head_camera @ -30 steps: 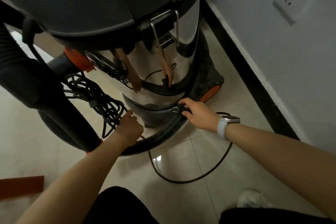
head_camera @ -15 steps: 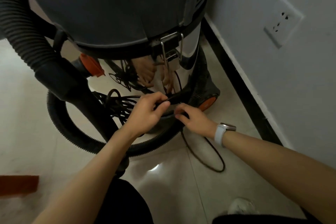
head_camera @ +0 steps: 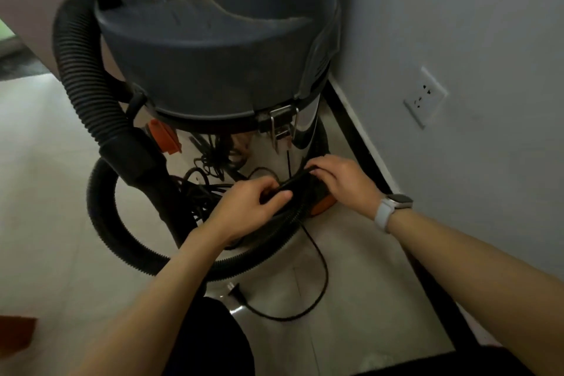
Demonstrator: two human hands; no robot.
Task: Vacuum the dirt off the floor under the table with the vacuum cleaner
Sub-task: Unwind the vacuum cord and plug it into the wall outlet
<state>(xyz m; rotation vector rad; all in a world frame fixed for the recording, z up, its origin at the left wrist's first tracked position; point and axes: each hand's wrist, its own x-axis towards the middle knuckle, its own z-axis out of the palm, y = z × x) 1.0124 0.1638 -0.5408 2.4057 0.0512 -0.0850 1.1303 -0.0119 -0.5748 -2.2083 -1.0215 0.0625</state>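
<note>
While the person bends over the floor (head_camera: 351,299), the plug (head_camera: 232,289) lies nearest on the tiles, its cord (head_camera: 320,262) looping up to the hands. The left hand (head_camera: 248,207) curls its fingers and thumb around a black bundle of cord at the foot of the vacuum cleaner (head_camera: 213,70); the right hand (head_camera: 345,183), wearing a white watch (head_camera: 392,207), pinches the same bundle from the other side. A ribbed hose (head_camera: 82,70) circles the steel drum, whose contents cannot be seen. The machine stands just beside the wall (head_camera: 457,24), near a socket (head_camera: 425,96).
</note>
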